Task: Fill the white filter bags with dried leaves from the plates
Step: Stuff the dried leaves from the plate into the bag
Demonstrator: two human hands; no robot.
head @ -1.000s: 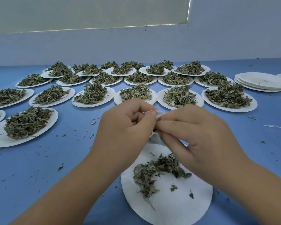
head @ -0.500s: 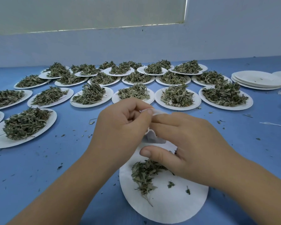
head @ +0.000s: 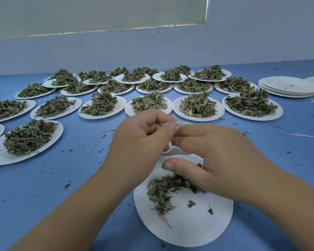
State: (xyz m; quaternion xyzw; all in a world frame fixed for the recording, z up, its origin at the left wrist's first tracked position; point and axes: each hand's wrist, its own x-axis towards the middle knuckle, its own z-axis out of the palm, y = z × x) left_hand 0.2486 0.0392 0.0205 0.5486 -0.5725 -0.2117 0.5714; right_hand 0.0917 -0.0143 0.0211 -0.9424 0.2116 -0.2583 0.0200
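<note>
A small white filter bag [head: 181, 123] is held up between both hands above a white paper plate [head: 192, 230]. My left hand [head: 140, 138] pinches the bag's upper edge with thumb and forefinger. My right hand [head: 212, 153] has its forefinger at the bag's mouth, and its thumb is stretched out below, apart from the bag. A small heap of dried leaves [head: 163, 191] lies on the plate under my right hand. Most of the bag is hidden behind my fingers.
Several white plates heaped with dried leaves [head: 101, 105] cover the blue table [head: 62, 187] from left to centre back. A stack of bare plates [head: 288, 86] sits at the far right. A white string [head: 304, 136] lies at the right edge. Leaf crumbs are scattered around.
My right thumb has let go of the bag's top and dropped down toward the plate. My left hand keeps its pinch on the bag's edge.
</note>
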